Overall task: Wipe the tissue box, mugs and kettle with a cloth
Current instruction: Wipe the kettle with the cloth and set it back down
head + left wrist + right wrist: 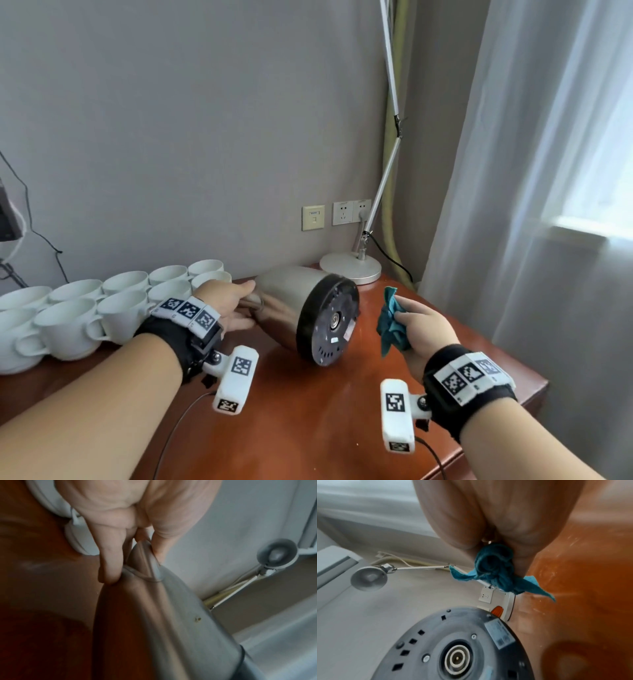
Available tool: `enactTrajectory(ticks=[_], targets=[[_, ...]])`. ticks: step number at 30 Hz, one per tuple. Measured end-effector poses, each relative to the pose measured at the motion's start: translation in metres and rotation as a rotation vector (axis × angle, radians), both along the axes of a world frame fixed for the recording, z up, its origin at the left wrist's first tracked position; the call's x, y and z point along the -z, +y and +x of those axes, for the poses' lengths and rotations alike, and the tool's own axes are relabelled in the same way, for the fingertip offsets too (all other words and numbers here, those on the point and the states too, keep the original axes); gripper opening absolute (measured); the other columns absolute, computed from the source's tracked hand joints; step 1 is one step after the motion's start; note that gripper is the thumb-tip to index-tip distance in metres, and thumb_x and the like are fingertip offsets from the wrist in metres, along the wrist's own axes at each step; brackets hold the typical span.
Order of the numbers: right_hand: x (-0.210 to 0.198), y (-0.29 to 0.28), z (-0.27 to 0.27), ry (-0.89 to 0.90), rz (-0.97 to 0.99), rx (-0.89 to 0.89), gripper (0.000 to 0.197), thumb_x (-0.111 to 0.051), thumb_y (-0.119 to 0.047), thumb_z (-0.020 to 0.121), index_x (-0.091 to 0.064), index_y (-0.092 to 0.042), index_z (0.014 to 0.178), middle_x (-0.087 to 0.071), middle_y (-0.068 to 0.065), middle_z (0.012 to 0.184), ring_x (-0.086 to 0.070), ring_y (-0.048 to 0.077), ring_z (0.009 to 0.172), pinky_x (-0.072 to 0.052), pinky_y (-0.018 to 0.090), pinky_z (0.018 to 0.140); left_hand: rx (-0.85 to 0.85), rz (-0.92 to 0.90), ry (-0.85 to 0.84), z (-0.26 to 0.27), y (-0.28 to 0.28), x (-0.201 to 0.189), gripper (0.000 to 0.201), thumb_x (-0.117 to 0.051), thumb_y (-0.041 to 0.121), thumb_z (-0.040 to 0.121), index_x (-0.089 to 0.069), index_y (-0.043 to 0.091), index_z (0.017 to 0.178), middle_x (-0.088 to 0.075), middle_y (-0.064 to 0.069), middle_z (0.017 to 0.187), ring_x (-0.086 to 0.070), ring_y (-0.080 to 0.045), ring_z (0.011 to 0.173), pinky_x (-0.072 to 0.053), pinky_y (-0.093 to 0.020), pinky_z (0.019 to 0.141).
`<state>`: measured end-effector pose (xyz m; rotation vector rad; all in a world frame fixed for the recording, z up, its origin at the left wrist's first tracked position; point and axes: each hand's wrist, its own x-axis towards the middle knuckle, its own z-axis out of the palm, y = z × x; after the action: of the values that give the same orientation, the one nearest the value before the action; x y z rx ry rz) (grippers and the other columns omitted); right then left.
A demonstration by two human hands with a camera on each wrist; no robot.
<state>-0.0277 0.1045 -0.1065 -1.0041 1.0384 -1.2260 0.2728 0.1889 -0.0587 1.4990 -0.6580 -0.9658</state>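
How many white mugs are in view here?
10 white ceramic mugs, two rows of five at the left of the brown wooden table, left of the left hand. More may lie beyond the picture's left edge.

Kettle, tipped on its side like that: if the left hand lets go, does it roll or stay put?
Likely to roll: the kettle has a round steel body. It tapers, so it would probably curve rather than run straight. The polished wall looks slippery, which may be why the left hand grips the handle. Whether it touches the table is unclear.
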Motion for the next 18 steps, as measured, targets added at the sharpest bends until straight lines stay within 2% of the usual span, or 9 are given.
enactTrajectory(ticks=[2,4,7,9,10,12,13,16,18], targets=[[-0.006,0.007,0.004,-0.094,0.019,-0.041,0.039,-0.041,0.011,0.101,-0.073,-0.009,0.107,-0.071,0.019,0.094,-0.066,0.034,0.081,-0.055,0.041,0.075,-0.03,0.009,0.084,0.001,0.006,0.003,0.018,-0.063,0.017,0.105,-0.061,0.004,0.116,-0.071,-0.019,0.097,-0.07,-0.038,0.092,-0.057,-0.054,0.083],[-0.013,0.013,0.009,-0.143,0.025,-0.071,0.037,-0.04,0.011,0.101,-0.073,-0.006,0.11,-0.071,0.021,0.096,-0.066,0.034,0.084,-0.054,0.04,0.074,-0.035,0.02,0.164,-0.001,0.014,0.003,0.016,-0.061,0.017,0.105,-0.062,0.002,0.112,-0.071,-0.019,0.099,-0.069,-0.039,0.097,-0.056,-0.052,0.078],[-0.019,0.022,0.017,-0.247,0.063,-0.109,0.037,-0.039,0.007,0.104,-0.07,-0.003,0.122,-0.072,0.026,0.108,-0.066,0.036,0.092,-0.055,0.041,0.077,-0.02,0.011,0.271,-0.007,0.022,0.002,0.019,-0.056,0.017,0.107,-0.064,0.0,0.103,-0.07,-0.019,0.1,-0.068,-0.037,0.094,-0.053,-0.052,0.08],[-0.022,0.028,0.026,-0.322,0.102,-0.122,0.036,-0.04,0.002,0.106,-0.071,-0.006,0.121,-0.073,0.024,0.109,-0.067,0.034,0.087,-0.055,0.04,0.074,-0.015,-0.009,0.315,-0.014,0.024,0.001,0.021,-0.055,0.017,0.108,-0.064,-0.001,0.101,-0.07,-0.019,0.098,-0.067,-0.036,0.088,-0.053,-0.053,0.082],[-0.023,0.031,0.03,-0.358,0.127,-0.124,0.036,-0.041,0.0,0.106,-0.072,-0.008,0.121,-0.075,0.02,0.109,-0.069,0.031,0.084,-0.057,0.037,0.069,-0.016,-0.022,0.335,-0.017,0.025,0.0,0.021,-0.055,0.016,0.108,-0.064,-0.001,0.1,-0.071,-0.019,0.095,-0.068,-0.035,0.085,-0.056,-0.052,0.078],[-0.022,0.035,0.038,-0.424,0.181,-0.086,0.035,-0.043,-0.003,0.106,-0.073,-0.012,0.123,-0.076,0.017,0.112,-0.072,0.028,0.086,-0.06,0.035,0.064,-0.027,-0.063,0.355,-0.024,0.027,-0.003,0.02,-0.055,0.016,0.108,-0.064,0.0,0.102,-0.072,-0.018,0.09,-0.069,-0.035,0.084,-0.06,-0.052,0.061],[-0.021,0.036,0.041,-0.453,0.213,-0.057,0.034,-0.045,-0.004,0.106,-0.072,-0.012,0.125,-0.076,0.017,0.115,-0.073,0.029,0.09,-0.062,0.038,0.067,-0.038,-0.087,0.361,-0.026,0.027,-0.004,0.018,-0.055,0.016,0.108,-0.065,0.0,0.105,-0.072,-0.017,0.091,-0.069,-0.035,0.088,-0.06,-0.051,0.056],[-0.02,0.042,0.043,-0.53,0.3,-0.041,0.031,-0.048,-0.003,0.104,-0.068,-0.002,0.128,-0.074,0.022,0.118,-0.073,0.035,0.103,-0.064,0.05,0.078,-0.072,-0.175,0.364,-0.031,0.026,-0.004,0.023,-0.061,0.015,0.105,-0.063,-0.001,0.123,-0.074,-0.019,0.111,-0.07,-0.037,0.108,-0.061,-0.049,0.063],[-0.024,0.05,0.043,-0.581,0.335,-0.073,0.031,-0.05,-0.001,0.102,-0.064,0.008,0.128,-0.072,0.027,0.118,-0.072,0.041,0.108,-0.063,0.058,0.076,-0.106,-0.248,0.349,-0.036,0.026,-0.006,0.032,-0.062,0.015,0.105,-0.059,-0.004,0.13,-0.073,-0.022,0.118,-0.07,-0.037,0.11,-0.063,-0.047,0.065]])
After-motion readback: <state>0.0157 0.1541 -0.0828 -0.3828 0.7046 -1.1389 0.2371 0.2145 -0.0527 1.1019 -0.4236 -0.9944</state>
